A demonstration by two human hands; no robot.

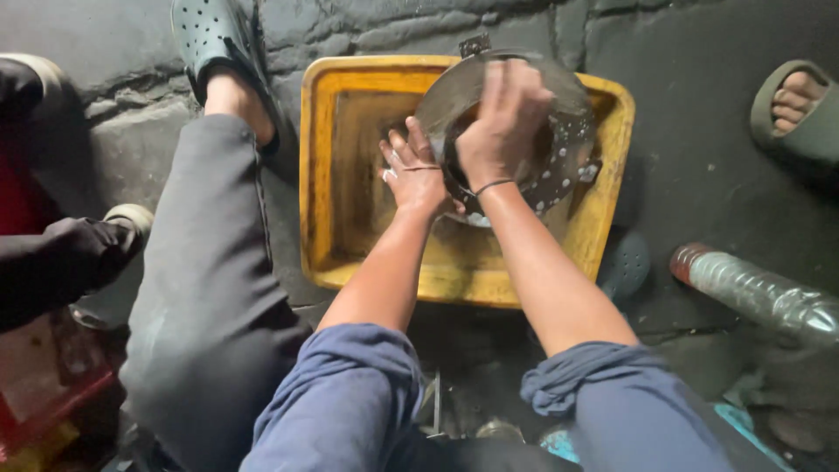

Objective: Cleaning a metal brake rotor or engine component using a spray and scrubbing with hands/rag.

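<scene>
A round grey metal disc (559, 157) with small holes near its rim stands tilted inside a yellow plastic tub (325, 175) on the dark stone floor. My right hand (502, 118) lies spread over the disc's middle, fingers pressed on its face. My left hand (412, 170) grips the disc's left edge from the side. Both forearms reach forward from rolled-up blue sleeves. The tub's bottom looks wet and stained.
My leg in dark trousers with a grey perforated clog (210, 39) lies left of the tub. Another person's foot in a green sandal (800, 109) is at the far right. A clear plastic bottle (760, 293) lies at the right. A dark-sleeved arm (61, 262) enters from the left.
</scene>
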